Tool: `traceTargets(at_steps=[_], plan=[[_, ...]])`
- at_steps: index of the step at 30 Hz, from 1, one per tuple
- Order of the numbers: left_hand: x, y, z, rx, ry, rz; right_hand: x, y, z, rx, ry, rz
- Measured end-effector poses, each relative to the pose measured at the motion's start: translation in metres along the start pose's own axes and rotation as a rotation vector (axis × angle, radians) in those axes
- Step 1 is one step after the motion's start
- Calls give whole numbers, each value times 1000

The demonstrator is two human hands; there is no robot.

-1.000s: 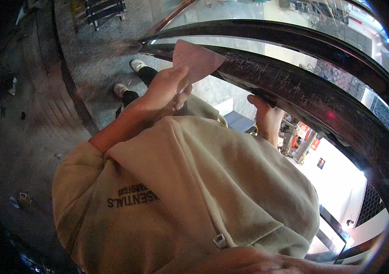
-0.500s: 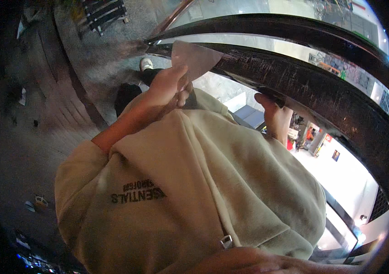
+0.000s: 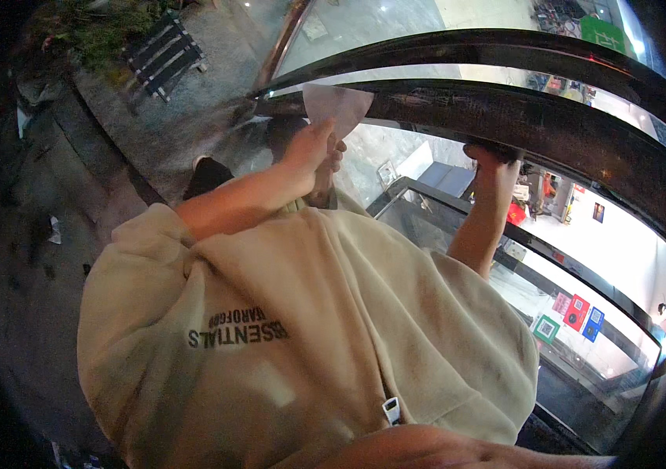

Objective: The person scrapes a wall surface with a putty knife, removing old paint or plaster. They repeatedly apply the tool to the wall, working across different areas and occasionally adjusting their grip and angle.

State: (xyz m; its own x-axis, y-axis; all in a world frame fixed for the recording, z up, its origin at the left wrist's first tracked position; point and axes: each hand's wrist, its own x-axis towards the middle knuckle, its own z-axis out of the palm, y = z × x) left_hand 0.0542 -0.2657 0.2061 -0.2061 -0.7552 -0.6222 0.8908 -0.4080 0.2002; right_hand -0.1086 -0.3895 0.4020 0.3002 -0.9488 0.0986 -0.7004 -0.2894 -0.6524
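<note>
Pale pink and translucent, the fan-shaped sheet (image 3: 339,107) is pinched at its narrow end between thumb and curled fingers of the left hand (image 3: 311,156), presumably to leave its broad edge free; it overlaps a long, curved, black frame bar (image 3: 520,119), contact uncertain. The right hand (image 3: 495,162) meets the bar's underside, apparently for steadiness, its degree of closure hidden. Beyond stand a black-framed glass panel (image 3: 536,291) and a black slatted rack (image 3: 165,55).
</note>
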Motion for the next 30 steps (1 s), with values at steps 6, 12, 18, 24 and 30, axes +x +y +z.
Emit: traceTargets(at_steps=[6, 12, 18, 24, 30], plan=[[7, -10, -3, -38, -192, -152, -6, 27, 8, 178, 111, 85], [1, -3, 21, 84, -57, -65, -20, 16, 19, 434, 90, 39], [10, -3, -6, 149, -44, -236, -76, 54, 86, 532, -490, 647], [27, 78, -62, 1157, -225, -88, -73, 36, 194, 912, -450, 657], [28, 104, -60, 1828, -312, 239, -84, 20, 202, 750, -230, 738]])
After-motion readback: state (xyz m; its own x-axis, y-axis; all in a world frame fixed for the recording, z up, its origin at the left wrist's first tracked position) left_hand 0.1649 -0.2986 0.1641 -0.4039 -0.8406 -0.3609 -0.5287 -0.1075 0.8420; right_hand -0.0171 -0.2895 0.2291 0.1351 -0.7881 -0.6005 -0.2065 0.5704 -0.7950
